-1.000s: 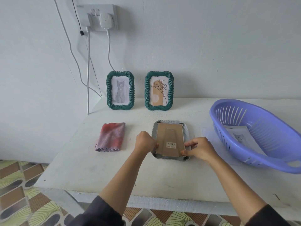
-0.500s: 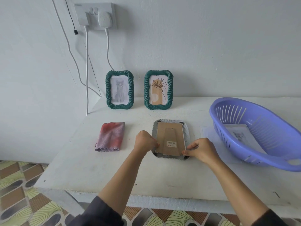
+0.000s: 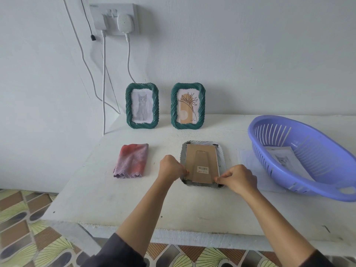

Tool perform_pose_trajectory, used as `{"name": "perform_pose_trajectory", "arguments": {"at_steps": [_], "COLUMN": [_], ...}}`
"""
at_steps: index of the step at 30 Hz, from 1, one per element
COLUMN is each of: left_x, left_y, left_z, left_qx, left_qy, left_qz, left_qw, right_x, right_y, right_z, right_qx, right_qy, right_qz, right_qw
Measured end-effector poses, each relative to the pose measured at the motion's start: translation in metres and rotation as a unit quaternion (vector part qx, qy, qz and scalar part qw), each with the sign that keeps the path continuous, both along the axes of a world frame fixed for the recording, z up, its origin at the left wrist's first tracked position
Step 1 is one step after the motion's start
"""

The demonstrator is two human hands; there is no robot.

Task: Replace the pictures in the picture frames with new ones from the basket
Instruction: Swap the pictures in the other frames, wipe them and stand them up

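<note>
A picture frame (image 3: 221, 155) lies face down on the white table (image 3: 134, 205), its brown cardboard back (image 3: 201, 160) upward. My left hand (image 3: 170, 168) pinches the back's lower left corner. At the lower right corner my right hand (image 3: 238, 179) pinches the back's edge. Two green frames stand against the wall: one with a cat picture (image 3: 142, 106), one with a plant drawing (image 3: 188, 106). The purple basket (image 3: 316, 182) sits at the right with a cat print (image 3: 285, 160) inside.
A folded pink-grey cloth (image 3: 132, 160) lies left of the face-down frame. A pale sheet (image 3: 250, 166) lies between frame and basket. Cables (image 3: 104, 83) hang from a wall socket (image 3: 113, 18) above the table's far left corner. The table's front edge is near me.
My right hand has closed its fingers tighter on the back's lower right corner. My left hand stays at the lower left corner. The frame has not moved.
</note>
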State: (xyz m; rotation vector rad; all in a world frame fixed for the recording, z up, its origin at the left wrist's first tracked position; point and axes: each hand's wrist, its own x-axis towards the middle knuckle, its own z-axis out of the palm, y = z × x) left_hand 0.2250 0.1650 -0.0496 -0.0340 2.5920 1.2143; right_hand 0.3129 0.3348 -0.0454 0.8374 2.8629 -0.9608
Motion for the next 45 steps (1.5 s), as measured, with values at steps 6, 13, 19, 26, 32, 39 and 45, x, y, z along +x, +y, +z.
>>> {"name": "perform_pose_trajectory", "arguments": {"at_steps": [6,13,19,26,32,39,45], "left_x": [0.004,0.011,0.021,0.013,0.008,0.004,0.003], "left_y": [-0.001,-0.001,-0.001,-0.012,-0.01,-0.008,-0.01], "left_z": [0.004,0.01,0.02,0.003,0.005,0.009,0.005], "left_qx": [-0.011,-0.057,-0.102,-0.137,-0.217,-0.243,-0.196], "left_qy": [-0.002,0.104,0.071,0.106,0.168,0.196,0.189], "left_qz": [-0.018,-0.107,-0.27,-0.309,-0.321,-0.354,-0.348], "left_qw": [1.0,0.987,0.955,0.935,0.906,0.882,0.897], "right_x": [0.0,-0.001,-0.002,-0.001,-0.001,-0.001,0.002], "right_y": [-0.001,0.001,0.0,0.0,0.004,0.006,0.007], "right_z": [0.002,0.001,0.002,-0.001,-0.004,-0.007,-0.005], "right_qx": [-0.019,-0.022,-0.025,-0.038,-0.066,-0.083,-0.098], "right_qy": [-0.029,-0.042,-0.04,-0.028,-0.018,-0.005,0.005], "right_qz": [-0.007,0.0,-0.002,-0.014,-0.01,-0.01,-0.012], "right_qw": [0.999,0.999,0.999,0.999,0.998,0.997,0.995]}}
